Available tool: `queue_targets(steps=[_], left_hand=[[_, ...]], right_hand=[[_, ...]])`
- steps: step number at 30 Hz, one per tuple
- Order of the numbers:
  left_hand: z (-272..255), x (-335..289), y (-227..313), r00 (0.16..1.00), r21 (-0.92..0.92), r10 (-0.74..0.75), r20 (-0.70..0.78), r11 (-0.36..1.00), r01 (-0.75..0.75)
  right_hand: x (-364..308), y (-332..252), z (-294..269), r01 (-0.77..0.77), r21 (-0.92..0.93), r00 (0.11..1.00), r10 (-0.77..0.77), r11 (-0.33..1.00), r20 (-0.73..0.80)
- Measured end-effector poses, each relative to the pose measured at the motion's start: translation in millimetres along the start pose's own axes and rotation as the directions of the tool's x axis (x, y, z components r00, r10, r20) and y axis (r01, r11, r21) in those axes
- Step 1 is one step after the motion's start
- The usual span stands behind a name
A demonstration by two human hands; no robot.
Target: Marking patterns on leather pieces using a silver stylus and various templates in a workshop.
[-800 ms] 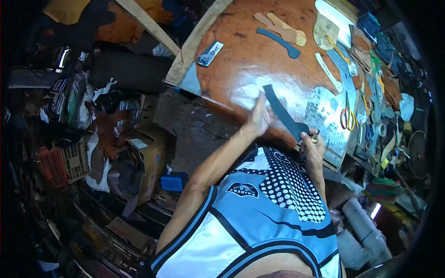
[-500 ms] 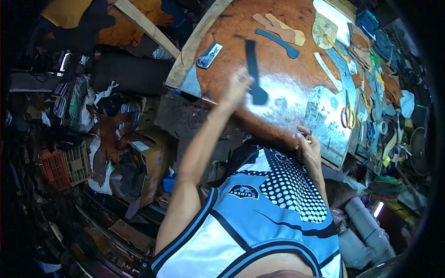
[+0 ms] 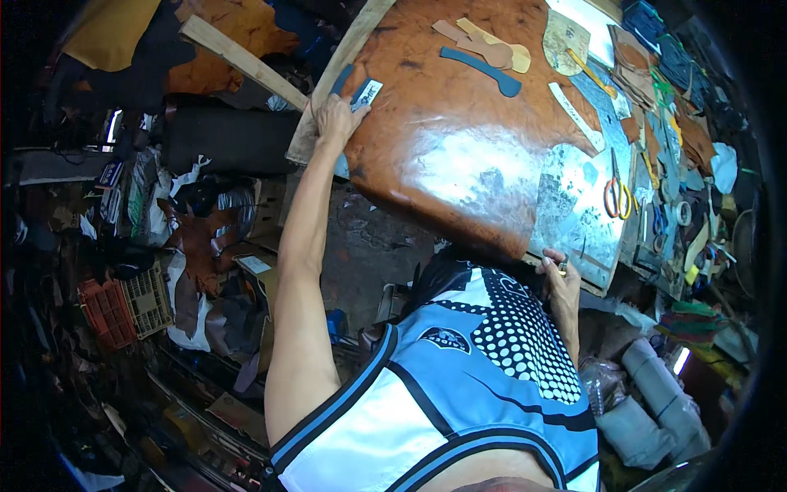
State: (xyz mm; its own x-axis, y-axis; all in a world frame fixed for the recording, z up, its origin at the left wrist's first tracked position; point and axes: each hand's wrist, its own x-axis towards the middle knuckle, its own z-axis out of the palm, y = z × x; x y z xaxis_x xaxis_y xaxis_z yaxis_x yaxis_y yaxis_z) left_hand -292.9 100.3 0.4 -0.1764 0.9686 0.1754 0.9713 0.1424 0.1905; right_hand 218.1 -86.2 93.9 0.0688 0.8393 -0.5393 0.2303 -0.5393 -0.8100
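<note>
My left hand (image 3: pixel 336 123) reaches to the far left edge of the table, its fingers closed on a dark leather strip (image 3: pixel 343 79). Right beside these fingers lies another dark piece with a white label (image 3: pixel 367 93). The hand covers the lower part of the strip. At the table's near edge, my right hand (image 3: pixel 562 277) is curled around something small with a yellowish glint, too small to name. Under the pieces spreads a large brown leather hide (image 3: pixel 393 123).
Farther up the hide lie a dark blue cut strip (image 3: pixel 482 71) and tan leather cutouts (image 3: pixel 492 51). To the right are scissors (image 3: pixel 616 197), a pale curved template (image 3: pixel 575 119) and a yellow-handled tool (image 3: pixel 590 72). A wooden beam (image 3: pixel 246 64) juts out at the left.
My left hand has carried the dark strip from above the middle of the hide leftward to the labelled piece at the table's edge. My right hand stays near the front edge.
</note>
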Motion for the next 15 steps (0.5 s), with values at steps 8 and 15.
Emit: queue_targets(steps=[8, 15], left_hand=[[0.5, 4.9, -2.1, 0.997, -0.037, -0.034, 0.071, 0.999, 0.036], [1.8, 14.5, -36.7, 0.969, -0.59, -0.248, -0.017, 0.785, 0.19]], right_hand=[[1.2, 2.9, -8.4, -0.003, -0.016, 1.0, 0.003, 1.0, 0.024], [0.6, 2.0, -19.0, -0.019, -0.018, 0.999, 0.019, 1.0, 0.04]])
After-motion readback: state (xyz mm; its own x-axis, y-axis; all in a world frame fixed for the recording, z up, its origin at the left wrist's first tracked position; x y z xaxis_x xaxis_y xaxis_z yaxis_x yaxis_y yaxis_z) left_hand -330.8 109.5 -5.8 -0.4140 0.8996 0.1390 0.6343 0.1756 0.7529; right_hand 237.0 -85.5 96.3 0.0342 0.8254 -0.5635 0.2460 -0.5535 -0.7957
